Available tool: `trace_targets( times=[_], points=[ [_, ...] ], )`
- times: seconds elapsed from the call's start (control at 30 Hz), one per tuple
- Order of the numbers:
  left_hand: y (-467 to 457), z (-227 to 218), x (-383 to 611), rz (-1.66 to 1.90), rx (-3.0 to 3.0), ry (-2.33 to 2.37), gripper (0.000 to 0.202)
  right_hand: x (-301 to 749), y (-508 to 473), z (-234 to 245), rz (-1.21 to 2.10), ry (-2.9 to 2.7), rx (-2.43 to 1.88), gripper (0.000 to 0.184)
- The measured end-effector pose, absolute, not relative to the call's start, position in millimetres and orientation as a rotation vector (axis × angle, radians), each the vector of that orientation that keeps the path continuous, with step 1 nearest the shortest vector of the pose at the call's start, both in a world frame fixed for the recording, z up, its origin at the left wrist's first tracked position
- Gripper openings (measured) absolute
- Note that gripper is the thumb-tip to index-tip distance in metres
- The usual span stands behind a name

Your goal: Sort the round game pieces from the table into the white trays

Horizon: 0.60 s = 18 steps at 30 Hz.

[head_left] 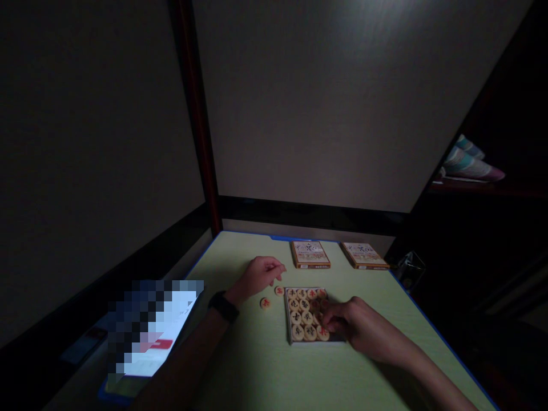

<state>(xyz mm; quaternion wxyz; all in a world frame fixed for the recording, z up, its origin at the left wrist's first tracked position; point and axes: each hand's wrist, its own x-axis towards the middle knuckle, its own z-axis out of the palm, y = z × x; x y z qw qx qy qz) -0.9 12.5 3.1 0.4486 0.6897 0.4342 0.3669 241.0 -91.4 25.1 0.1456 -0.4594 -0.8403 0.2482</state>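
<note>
A shallow box (pixel 288 317) of round wooden Chinese chess pieces lies on the table. Pieces with black characters, such as this chess piece (pixel 307 317), fill its left side, and several red ones lie towards the right. My right hand (pixel 363 328) reaches over the box's right side, fingers closed on a chess piece mostly hidden beneath them. Just beyond the box's left edge, my left hand (pixel 259 277) hovers with its fingers curled together; their inside is hidden. Beside it lie two loose red-marked pieces, one chess piece (pixel 265 303) nearer and another chess piece (pixel 279 290) by the box.
Two flat printed boxes, a left box (pixel 311 254) and a right box (pixel 364 255), lie at the back of the green table (pixel 257 365). A lit screen (pixel 160 337), partly pixelated, is at the left edge. Walls rise behind and to the left.
</note>
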Motion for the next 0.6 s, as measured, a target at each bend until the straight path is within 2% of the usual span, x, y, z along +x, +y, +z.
trace_targets(
  times=[0.23,0.33,0.43,0.6],
  points=[
    [18.9,-3.8,-15.0,0.837,1.951,1.156,0.023,242.9,-89.7,22.8,0.714,-2.417,-1.317,0.023],
    [16.6,2.5,-29.5,0.610,2.056,1.155,0.022,245.8,-87.9,20.3,0.681,-2.420,-1.300,0.024],
    [11.6,10.0,-41.3,0.334,2.114,1.138,0.033,246.5,-87.2,19.2,0.656,-2.411,-1.271,0.022],
    [11.0,4.0,-45.6,0.175,2.102,1.125,0.037,242.7,-87.8,21.6,0.645,-2.372,-1.306,0.023]
  ],
)
